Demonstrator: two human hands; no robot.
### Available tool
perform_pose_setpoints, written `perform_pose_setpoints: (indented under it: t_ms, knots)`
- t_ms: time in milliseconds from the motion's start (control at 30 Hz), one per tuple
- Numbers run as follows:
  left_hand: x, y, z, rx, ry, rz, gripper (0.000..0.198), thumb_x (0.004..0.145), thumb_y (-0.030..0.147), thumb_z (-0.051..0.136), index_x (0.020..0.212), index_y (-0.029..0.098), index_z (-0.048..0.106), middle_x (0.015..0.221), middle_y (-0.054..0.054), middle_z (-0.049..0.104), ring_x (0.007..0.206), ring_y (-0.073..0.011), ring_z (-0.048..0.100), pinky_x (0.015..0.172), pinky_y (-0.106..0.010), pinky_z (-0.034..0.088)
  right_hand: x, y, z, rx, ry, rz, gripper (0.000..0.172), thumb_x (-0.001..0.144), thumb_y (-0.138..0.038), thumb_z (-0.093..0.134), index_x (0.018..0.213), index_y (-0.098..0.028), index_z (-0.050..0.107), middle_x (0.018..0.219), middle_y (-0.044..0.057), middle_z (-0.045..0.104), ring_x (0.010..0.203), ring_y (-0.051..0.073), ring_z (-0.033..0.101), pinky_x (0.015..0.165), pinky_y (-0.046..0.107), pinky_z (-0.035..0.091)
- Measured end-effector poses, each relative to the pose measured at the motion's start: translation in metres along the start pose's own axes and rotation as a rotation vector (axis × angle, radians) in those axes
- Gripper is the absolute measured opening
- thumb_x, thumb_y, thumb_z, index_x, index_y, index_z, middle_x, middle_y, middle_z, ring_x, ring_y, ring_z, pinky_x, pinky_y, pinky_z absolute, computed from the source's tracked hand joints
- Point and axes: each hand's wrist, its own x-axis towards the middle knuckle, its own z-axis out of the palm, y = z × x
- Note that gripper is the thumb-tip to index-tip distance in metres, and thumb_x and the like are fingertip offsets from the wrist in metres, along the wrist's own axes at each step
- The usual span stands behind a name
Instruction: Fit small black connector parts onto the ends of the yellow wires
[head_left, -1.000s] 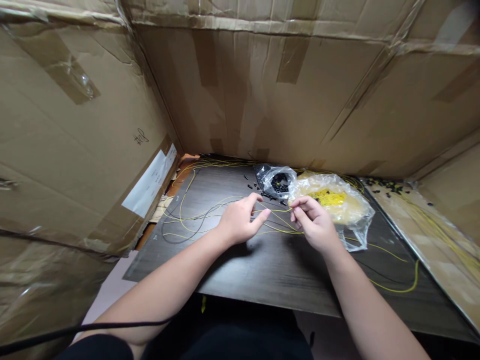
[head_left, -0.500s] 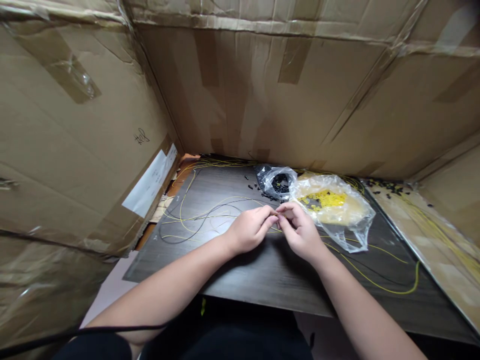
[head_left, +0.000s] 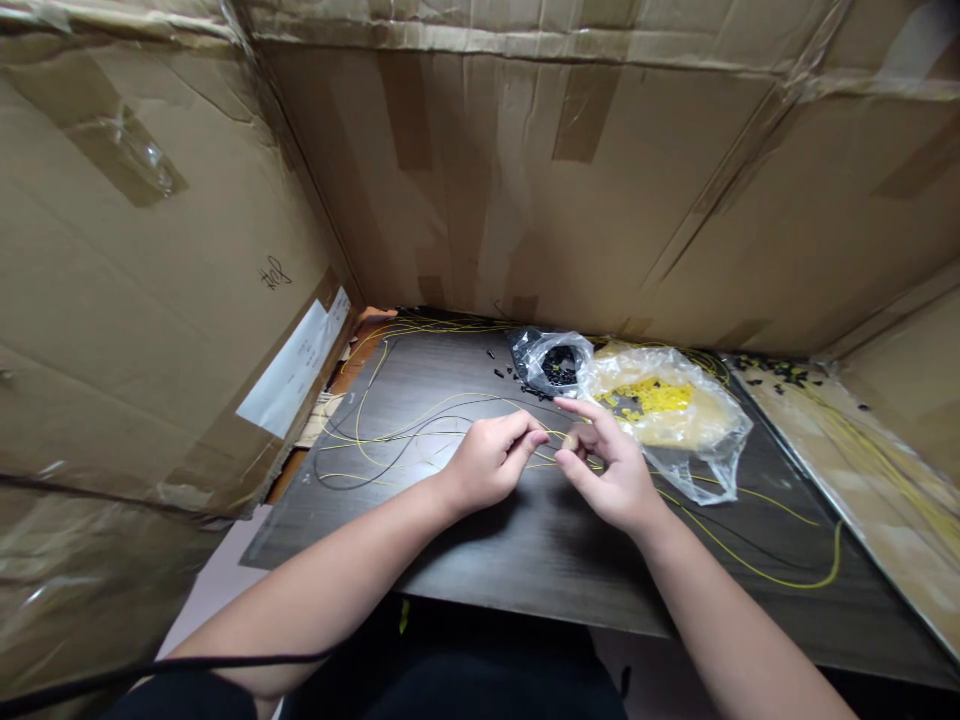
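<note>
My left hand [head_left: 496, 458] is closed in a pinch, thumb against index finger. A thin yellow wire [head_left: 553, 433] shows at its fingertips. Just to the right, my right hand [head_left: 609, 465] has its thumb and index finger spread apart, the other fingers curled. Wire passes close to its curled fingers, and I see nothing clearly gripped there. More yellow and black wires [head_left: 390, 437] loop across the dark board to the left. Another yellow wire [head_left: 757, 576] curves out on the right, from under the right hand.
Behind the hands, a clear bag [head_left: 559, 365] holds small black parts, with several loose beside it. A larger plastic bag [head_left: 712, 430] holds small yellow pieces. Cardboard walls [head_left: 465, 200] enclose the dark board [head_left: 480, 565]. Black bits [head_left: 780, 372] and yellow wires lie at the right.
My hands were together at the fingertips and are now apart. The right thumb and index finger have opened, while the left hand keeps its pinch. The view has shifted slightly.
</note>
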Motion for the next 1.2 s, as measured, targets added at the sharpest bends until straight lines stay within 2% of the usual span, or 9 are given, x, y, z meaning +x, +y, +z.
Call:
perform_pose_setpoints:
  t_ms: [233,300,500,567,667,867,1033,1100,1200]
  knots:
    - [0.0003,0.0028,-0.0002,-0.083,0.034,-0.045,0.026,0.101,0.031,0.050,0.087,0.015,0.064,0.063,0.001,0.060,0.056,-0.0083,0.052,0.060,-0.021,0.040,0.0041,0.0044,0.0021,-0.154,0.051,-0.036,0.012,0.093,-0.032,0.066,0.099,-0.022,0.066,0.077,0.002,0.063,0.065,0.015,0.056,0.059,0.030,0.046]
    - [0.0007,0.0028,-0.0004,-0.108,0.051,-0.066,0.028,0.101,0.033,0.050,0.085,0.015,0.064,0.063,0.001,0.060,0.056,-0.0085,0.053,0.060,-0.021,0.041,0.0057,0.0034,0.0019,-0.199,0.059,-0.060,0.011,0.094,-0.031,0.064,0.091,-0.022,0.068,0.078,0.003,0.066,0.066,0.015,0.057,0.060,0.030,0.047]
    - [0.0003,0.0006,-0.0002,-0.199,0.069,-0.140,0.031,0.101,0.037,0.049,0.086,0.015,0.064,0.065,0.000,0.061,0.059,-0.0093,0.055,0.062,-0.022,0.043,0.0067,0.0010,0.0011,-0.172,0.001,-0.049,0.019,0.093,-0.032,0.065,0.110,-0.024,0.068,0.084,0.004,0.069,0.069,0.017,0.062,0.063,0.033,0.052]
    - [0.0003,0.0008,-0.0002,-0.227,0.071,-0.143,0.031,0.101,0.038,0.050,0.087,0.014,0.064,0.065,0.001,0.061,0.059,-0.0092,0.055,0.062,-0.022,0.043,0.0069,-0.0009,0.0010,-0.203,-0.017,-0.085,0.011,0.095,-0.031,0.062,0.099,-0.023,0.069,0.082,0.004,0.069,0.069,0.017,0.062,0.063,0.032,0.051]
    - [0.0005,0.0012,-0.0001,-0.239,0.074,-0.155,0.031,0.101,0.038,0.050,0.089,0.014,0.065,0.065,0.001,0.061,0.059,-0.0094,0.056,0.062,-0.022,0.044,0.0067,-0.0035,0.0007,-0.217,0.021,-0.089,0.015,0.096,-0.030,0.059,0.086,-0.022,0.067,0.077,0.004,0.068,0.066,0.017,0.060,0.062,0.032,0.049]
    - [-0.0004,-0.0008,0.0010,-0.258,0.057,-0.176,0.032,0.101,0.040,0.050,0.089,0.014,0.064,0.065,0.000,0.062,0.060,-0.0101,0.057,0.063,-0.022,0.044,0.0044,-0.0014,0.0053,-0.138,0.030,-0.040,0.016,0.094,-0.032,0.063,0.106,-0.022,0.067,0.084,0.005,0.069,0.070,0.017,0.062,0.064,0.032,0.052]
    - [-0.0001,0.0008,0.0009,-0.236,0.057,-0.167,0.030,0.101,0.037,0.050,0.090,0.014,0.065,0.067,0.000,0.064,0.061,-0.0095,0.057,0.065,-0.022,0.044,0.0044,-0.0028,0.0062,-0.180,0.078,-0.078,0.012,0.095,-0.028,0.060,0.087,-0.021,0.065,0.077,0.003,0.067,0.065,0.015,0.059,0.061,0.031,0.050]
    - [0.0002,0.0019,0.0008,-0.229,0.064,-0.174,0.030,0.102,0.037,0.050,0.091,0.014,0.065,0.066,0.000,0.064,0.060,-0.0093,0.057,0.064,-0.022,0.044,0.0044,-0.0036,0.0053,-0.149,0.089,-0.067,0.008,0.095,-0.029,0.061,0.094,-0.022,0.065,0.079,0.004,0.067,0.066,0.016,0.060,0.062,0.031,0.051]
    - [-0.0001,0.0022,0.0010,-0.227,0.075,-0.169,0.029,0.102,0.037,0.049,0.093,0.014,0.065,0.067,0.000,0.065,0.061,-0.0096,0.058,0.064,-0.022,0.045,0.0041,-0.0034,0.0060,-0.090,0.058,-0.025,0.023,0.093,-0.032,0.064,0.114,-0.023,0.064,0.083,0.004,0.067,0.068,0.017,0.063,0.062,0.032,0.053]
